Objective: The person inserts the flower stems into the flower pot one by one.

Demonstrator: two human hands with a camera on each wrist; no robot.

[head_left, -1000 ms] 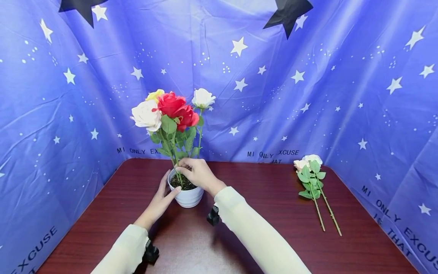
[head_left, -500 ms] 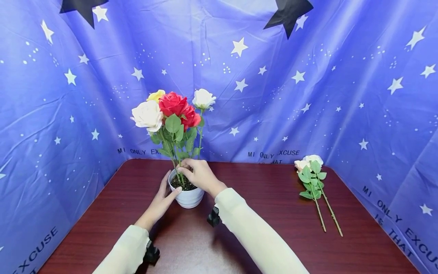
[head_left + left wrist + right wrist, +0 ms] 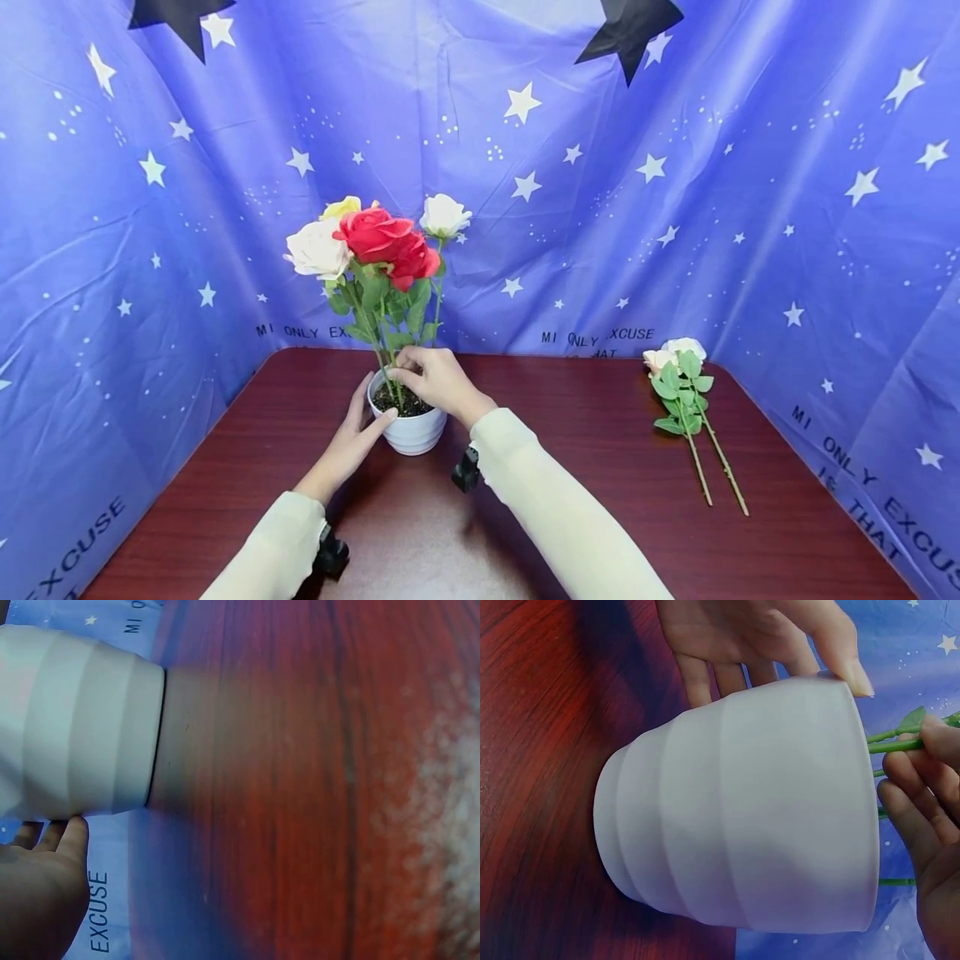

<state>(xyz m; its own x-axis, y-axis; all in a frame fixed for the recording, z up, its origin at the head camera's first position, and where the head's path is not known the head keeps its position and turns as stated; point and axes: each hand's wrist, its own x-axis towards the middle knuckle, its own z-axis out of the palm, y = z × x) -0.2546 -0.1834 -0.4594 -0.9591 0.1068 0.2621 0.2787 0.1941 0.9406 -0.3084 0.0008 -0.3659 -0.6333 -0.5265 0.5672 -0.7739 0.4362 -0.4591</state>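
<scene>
A white ribbed flower pot (image 3: 415, 435) filled with dark soil stands on the table. My left hand (image 3: 352, 442) holds its left side, thumb at the rim and fingers along the wall, as the right wrist view shows. Between thumb and fingers, my right hand (image 3: 442, 382) pinches a green rose stem (image 3: 895, 747) just above the rim. That stem seems to carry the front red rose (image 3: 372, 233); a second red bloom overlaps it. Around them in the pot rise a large white rose (image 3: 318, 250), a yellow rose (image 3: 343, 207) and a smaller white rose (image 3: 446, 217).
Two cut roses (image 3: 681, 387), one white and one pale pink, lie on the table's right side with stems toward me. Starry blue cloth (image 3: 517, 167) hangs behind and beside the brown table (image 3: 570, 433).
The front red rose has turned in place: its bloom faces more leftward and forward, and its front leaf has swung away. Both hands stay in nearly the same spots.
</scene>
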